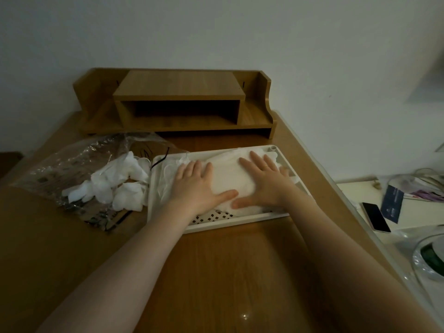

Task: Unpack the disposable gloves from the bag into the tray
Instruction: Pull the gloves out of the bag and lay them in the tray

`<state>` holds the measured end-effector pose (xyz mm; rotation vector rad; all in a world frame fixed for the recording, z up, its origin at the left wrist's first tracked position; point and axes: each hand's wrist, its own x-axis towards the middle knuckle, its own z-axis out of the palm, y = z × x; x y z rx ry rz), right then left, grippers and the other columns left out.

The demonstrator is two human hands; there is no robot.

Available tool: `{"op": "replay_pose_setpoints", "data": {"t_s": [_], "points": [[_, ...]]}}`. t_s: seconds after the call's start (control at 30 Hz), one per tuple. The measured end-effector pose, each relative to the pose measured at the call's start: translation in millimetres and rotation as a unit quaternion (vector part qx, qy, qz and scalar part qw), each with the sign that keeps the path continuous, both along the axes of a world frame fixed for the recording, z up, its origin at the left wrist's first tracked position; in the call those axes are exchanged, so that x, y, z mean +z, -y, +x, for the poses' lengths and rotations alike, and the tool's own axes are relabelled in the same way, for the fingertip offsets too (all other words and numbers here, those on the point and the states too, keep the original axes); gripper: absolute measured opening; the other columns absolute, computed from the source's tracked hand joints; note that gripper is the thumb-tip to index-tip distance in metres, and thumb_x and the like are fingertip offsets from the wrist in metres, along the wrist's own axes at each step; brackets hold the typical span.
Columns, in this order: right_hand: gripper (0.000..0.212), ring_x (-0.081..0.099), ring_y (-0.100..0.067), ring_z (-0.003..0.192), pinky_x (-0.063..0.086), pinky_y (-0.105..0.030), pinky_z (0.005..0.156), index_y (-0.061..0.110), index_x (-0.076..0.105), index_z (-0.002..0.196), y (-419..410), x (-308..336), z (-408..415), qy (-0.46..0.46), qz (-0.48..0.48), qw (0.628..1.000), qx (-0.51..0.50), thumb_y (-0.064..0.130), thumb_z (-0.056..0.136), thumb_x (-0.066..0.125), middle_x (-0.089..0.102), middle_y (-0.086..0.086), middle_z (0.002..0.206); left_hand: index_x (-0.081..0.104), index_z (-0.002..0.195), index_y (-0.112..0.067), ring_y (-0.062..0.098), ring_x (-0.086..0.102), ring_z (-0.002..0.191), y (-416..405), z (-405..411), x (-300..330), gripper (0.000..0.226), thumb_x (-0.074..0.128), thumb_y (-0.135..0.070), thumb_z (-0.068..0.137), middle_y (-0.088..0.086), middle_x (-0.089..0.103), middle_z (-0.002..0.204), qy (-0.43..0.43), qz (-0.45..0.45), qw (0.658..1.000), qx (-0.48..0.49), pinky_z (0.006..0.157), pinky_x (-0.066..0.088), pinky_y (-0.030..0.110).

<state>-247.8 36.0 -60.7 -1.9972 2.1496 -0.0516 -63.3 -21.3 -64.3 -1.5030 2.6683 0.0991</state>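
A white perforated tray lies on the wooden desk in front of me. A stack of thin translucent disposable gloves lies inside it. My left hand presses flat on the stack's left side with straight fingers. My right hand presses flat on its right side, thumbs pointing toward each other. To the left of the tray lies a crumpled clear plastic bag. White round pads spill out of its mouth.
A wooden desk organiser stands against the wall behind the tray. On a white surface to the right lie a phone, a dark card and a glass item. A black cord crosses the tray's far left corner.
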Motion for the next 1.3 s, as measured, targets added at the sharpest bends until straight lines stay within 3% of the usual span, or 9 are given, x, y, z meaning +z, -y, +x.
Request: {"op": "replay_pose_setpoints", "data": {"t_s": [0.17,0.27,0.4,0.5,0.6,0.73,0.87,1.03,1.3], "points": [[0.124,-0.018,-0.030,0.144,0.004,-0.058,0.115,0.034,-0.014,0.149,-7,2,-6,0.037,0.021,0.999,-0.021,0.080,0.060,0.060,-0.022,0.003,0.157,-0.005,0.151,-0.018,0.027,-0.008,0.146,0,3,0,0.116,0.027,-0.091,0.067,0.010,-0.007,0.159,-0.004,0.015,1.000,0.027,0.117,-0.006,0.045],[0.124,-0.022,-0.032,0.143,-0.007,-0.060,0.113,0.034,-0.014,0.148,-8,8,-1,0.004,0.041,0.998,-0.044,0.084,0.060,0.056,-0.023,-0.001,0.157,0.000,0.152,-0.017,0.023,-0.007,0.146,-7,10,9,0.090,0.031,-0.071,0.087,0.007,-0.005,0.159,-0.044,0.033,0.998,-0.031,0.117,-0.005,0.040],[0.102,-0.017,-0.029,0.145,-0.016,-0.052,0.111,0.027,0.008,0.151,-10,31,34,-0.067,-0.046,0.997,-0.005,0.078,0.074,0.048,-0.012,-0.004,0.160,0.042,0.139,-0.020,0.017,0.046,0.127,-26,40,34,0.042,0.036,-0.031,0.099,-0.002,0.043,0.143,-0.255,0.020,0.960,-0.113,0.103,0.035,0.027],[0.049,0.013,-0.027,0.145,0.009,-0.043,0.117,0.020,0.047,0.136,-9,47,79,0.056,-0.209,0.971,0.103,0.039,0.092,0.056,0.020,-0.007,0.157,0.064,0.111,-0.010,0.024,0.060,0.097,-22,63,49,0.035,0.038,-0.016,0.089,0.006,0.061,0.112,-0.349,-0.117,0.923,-0.115,0.081,0.049,0.030],[0.021,0.050,-0.028,0.122,0.043,-0.037,0.098,0.006,0.065,0.109,5,48,127,0.095,-0.279,0.939,0.177,0.009,0.092,0.054,0.050,-0.013,0.137,0.070,0.090,-0.008,0.035,0.043,0.122,-2,89,50,0.024,0.047,-0.013,0.082,0.014,0.053,0.126,-0.310,-0.224,0.923,-0.035,0.097,0.040,0.050],[0.024,0.060,-0.030,0.105,0.049,-0.034,0.087,0.001,0.066,0.107,37,35,166,0.120,-0.255,0.940,0.191,0.000,0.092,0.047,0.058,-0.016,0.124,0.067,0.112,-0.025,0.031,-0.001,0.145,21,113,47,0.024,0.057,-0.018,0.091,0.002,0.006,0.159,-0.258,-0.111,0.948,0.149,0.114,0.011,0.051],[0.032,0.057,-0.026,0.108,0.045,-0.031,0.086,0.009,0.052,0.127,67,20,187,0.167,-0.132,0.973,0.086,0.013,0.096,0.047,0.058,-0.012,0.125,0.053,0.133,-0.017,0.026,0.022,0.142,38,124,36,0.039,0.045,-0.006,0.096,0.004,0.019,0.156,-0.319,-0.001,0.931,0.177,0.111,0.028,0.040],[0.019,0.058,-0.024,0.092,0.048,-0.033,0.079,0.005,0.066,0.095,83,2,199,0.168,-0.161,0.972,-0.006,0.019,0.092,0.053,0.059,-0.012,0.111,0.029,0.147,-0.018,0.020,0.030,0.139,35,118,30,0.052,0.042,-0.007,0.097,0.003,0.029,0.153,-0.391,0.045,0.906,0.154,0.108,0.031,0.033],[0.015,0.054,-0.011,0.070,0.045,-0.022,0.066,0.010,0.059,0.082,67,15,184,0.466,-0.154,0.865,-0.098,0.020,0.093,0.056,0.057,-0.001,0.077,0.040,0.141,-0.016,0.020,0.026,0.139,34,118,28,0.052,0.055,-0.024,0.093,0.002,0.022,0.154,-0.391,0.083,0.911,0.106,0.106,0.028,0.031]]}}
